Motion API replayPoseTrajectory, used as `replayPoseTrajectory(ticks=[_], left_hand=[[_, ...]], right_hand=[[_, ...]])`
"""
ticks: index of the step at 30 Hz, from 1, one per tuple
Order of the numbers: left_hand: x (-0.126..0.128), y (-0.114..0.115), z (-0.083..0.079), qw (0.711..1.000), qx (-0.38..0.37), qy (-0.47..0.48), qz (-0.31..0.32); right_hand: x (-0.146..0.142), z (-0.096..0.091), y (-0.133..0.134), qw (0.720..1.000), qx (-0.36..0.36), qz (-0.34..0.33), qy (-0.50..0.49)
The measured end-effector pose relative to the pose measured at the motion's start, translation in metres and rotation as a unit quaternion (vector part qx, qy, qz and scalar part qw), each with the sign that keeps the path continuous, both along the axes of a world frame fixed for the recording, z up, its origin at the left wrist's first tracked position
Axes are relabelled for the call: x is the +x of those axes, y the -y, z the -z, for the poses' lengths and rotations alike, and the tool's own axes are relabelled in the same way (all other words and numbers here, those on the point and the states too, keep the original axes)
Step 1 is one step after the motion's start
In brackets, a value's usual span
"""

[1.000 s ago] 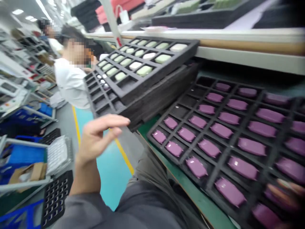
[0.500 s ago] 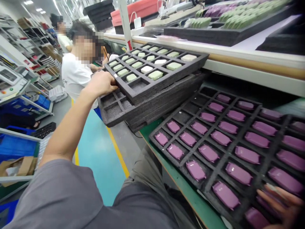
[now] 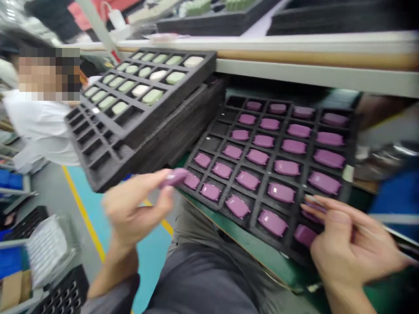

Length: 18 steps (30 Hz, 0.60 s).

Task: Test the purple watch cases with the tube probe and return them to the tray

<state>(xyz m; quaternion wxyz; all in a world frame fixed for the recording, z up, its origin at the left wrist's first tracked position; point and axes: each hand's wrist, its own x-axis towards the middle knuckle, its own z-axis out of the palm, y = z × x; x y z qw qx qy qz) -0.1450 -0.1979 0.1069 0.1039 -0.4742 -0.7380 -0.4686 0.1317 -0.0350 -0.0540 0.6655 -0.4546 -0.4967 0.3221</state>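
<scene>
My left hand (image 3: 137,203) pinches a purple plastic casing (image 3: 176,176) between thumb and forefinger, in front of the near-left corner of a black foam tray (image 3: 214,141). Purple casings of the same kind lie in most of the tray's compartments; a few at its far left are bare. Over the tray's right side, my right hand (image 3: 347,244) is closed on something thin with a pale tip, too blurred to name. Its fingertips are at a purple casing (image 3: 312,211) and partly cover it.
A foam tray of pale green casings (image 3: 126,86) lies tilted on stacked black trays (image 3: 98,163) at left. A shelf edge (image 3: 310,76) overhangs the purple tray's far side. A person in white (image 3: 36,122) sits at far left. The green tabletop (image 3: 262,257) shows in front.
My left hand has left the edge of the green-casing tray, moved toward me and now holds a purple casing. The view has swung right, showing more of my right hand.
</scene>
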Motion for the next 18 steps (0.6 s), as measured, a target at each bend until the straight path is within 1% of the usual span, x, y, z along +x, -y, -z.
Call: replayPoseTrajectory(ticks=[1,2,3,4,5,6,7,8,10,15,18], left_hand=[[0.018,-0.026,0.025,0.996,-0.018,0.055,0.067],[0.036,-0.054,0.047,0.982,-0.029,0.135,0.127],[0.054,-0.081,0.066,0.957,-0.036,0.228,0.176],[0.071,-0.105,0.082,0.924,-0.044,0.308,0.221],[0.086,-0.124,0.093,0.892,-0.054,0.37,0.253],[0.098,-0.139,0.101,0.865,-0.065,0.415,0.275],[0.108,-0.148,0.105,0.846,-0.075,0.44,0.291],[0.114,-0.153,0.108,0.836,-0.085,0.451,0.301],[0.12,-0.154,0.111,0.83,-0.095,0.454,0.31],[0.12,-0.146,0.113,0.845,-0.098,0.427,0.306],[0.121,-0.147,0.115,0.85,-0.105,0.414,0.309]], right_hand=[[-0.003,-0.003,0.0,1.0,0.012,-0.001,0.005],[-0.005,-0.005,-0.001,1.0,0.012,-0.016,0.014],[-0.005,-0.006,-0.003,0.999,0.01,-0.032,0.02],[-0.005,-0.007,-0.004,0.999,0.014,-0.045,0.024],[-0.003,-0.006,-0.006,0.998,0.02,-0.056,0.029],[-0.002,-0.006,-0.008,0.997,0.032,-0.063,0.031],[0.0,-0.006,-0.01,0.996,0.046,-0.066,0.031],[0.001,-0.006,-0.011,0.995,0.057,-0.071,0.036],[0.003,-0.007,-0.014,0.993,0.074,-0.081,0.05],[0.005,-0.013,-0.018,0.988,0.101,-0.095,0.068],[0.006,-0.015,-0.018,0.988,0.098,-0.093,0.074]])
